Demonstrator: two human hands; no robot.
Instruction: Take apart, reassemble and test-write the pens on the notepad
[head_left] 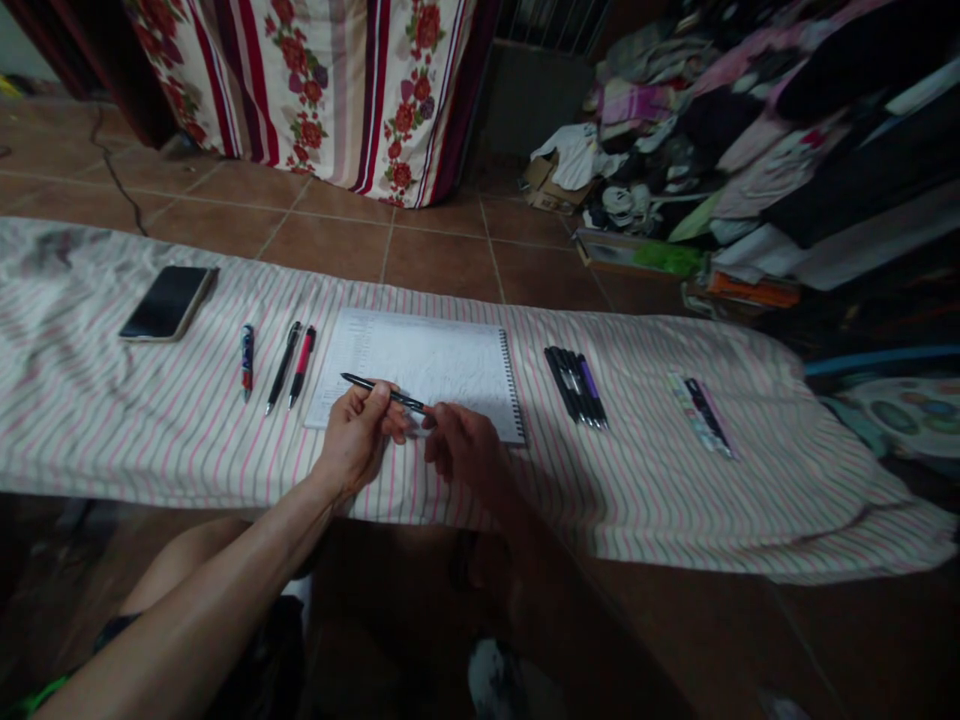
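Between my two hands a dark pen point(407, 402) is held at a slant above the near edge of a spiral notebook point(450, 345). My left hand point(358, 432) pinches the pen near its middle, thumb on top. At the pen's right end, the fingers of my right hand point(466, 440) close round it. The notebook lies open to a page with faint writing, its wire binding on the right. Left of it lie a red and black pen point(302, 366), a black pen point(283, 368) and a patterned pen point(247, 362). To its right is a row of several pens point(576, 388).
A striped cloth point(465, 500) covers the low bench. A phone point(168, 303) lies at the left, and a slim packet point(705, 416) at the right. Beyond stand a flowered curtain point(345, 90) and a heap of clothes point(675, 130) over the tiled floor point(435, 262).
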